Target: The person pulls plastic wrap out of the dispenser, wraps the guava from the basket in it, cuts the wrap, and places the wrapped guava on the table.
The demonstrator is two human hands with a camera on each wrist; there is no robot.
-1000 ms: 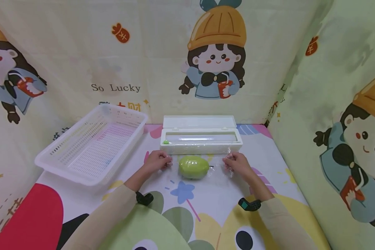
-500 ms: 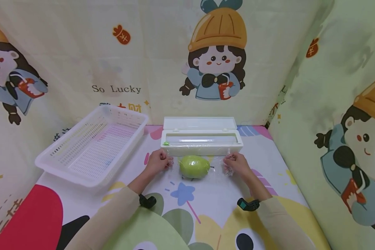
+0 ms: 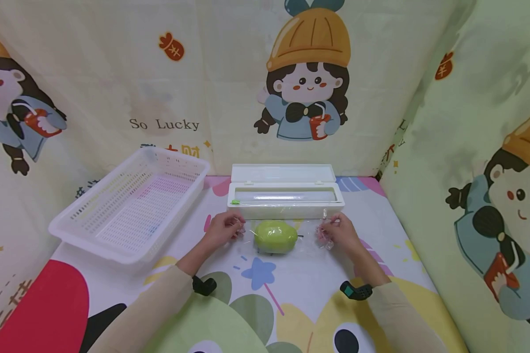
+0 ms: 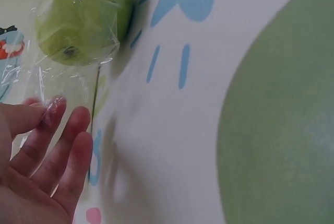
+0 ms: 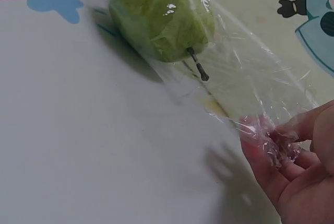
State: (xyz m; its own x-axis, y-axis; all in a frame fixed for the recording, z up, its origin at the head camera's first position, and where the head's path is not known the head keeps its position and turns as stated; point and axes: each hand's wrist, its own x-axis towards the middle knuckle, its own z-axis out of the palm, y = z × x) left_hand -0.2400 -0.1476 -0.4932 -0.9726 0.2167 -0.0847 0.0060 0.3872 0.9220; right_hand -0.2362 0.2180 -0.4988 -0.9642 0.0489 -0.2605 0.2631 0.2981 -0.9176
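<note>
A green pear with a dark stem is wrapped in clear plastic wrap, in the middle of the table. My left hand pinches the wrap's left end between thumb and index finger; in the left wrist view its other fingers are spread loosely. At the stem side, my right hand grips the bunched right end, and the right wrist view shows the crumpled film between thumb and fingers. Just behind the pear stands a white wrap dispenser, lid up, a roll of film inside.
A white perforated plastic basket lies on the left of the table, beyond my left forearm. Behind the dispenser rises a printed cloth backdrop, with more cloth at both sides. The tablecloth carries large cartoon prints.
Both hands stay at the ends of the wrap, their fingers shifting slightly. The right hand has moved a little to the right. Pear, dispenser and basket stay nearly in place.
</note>
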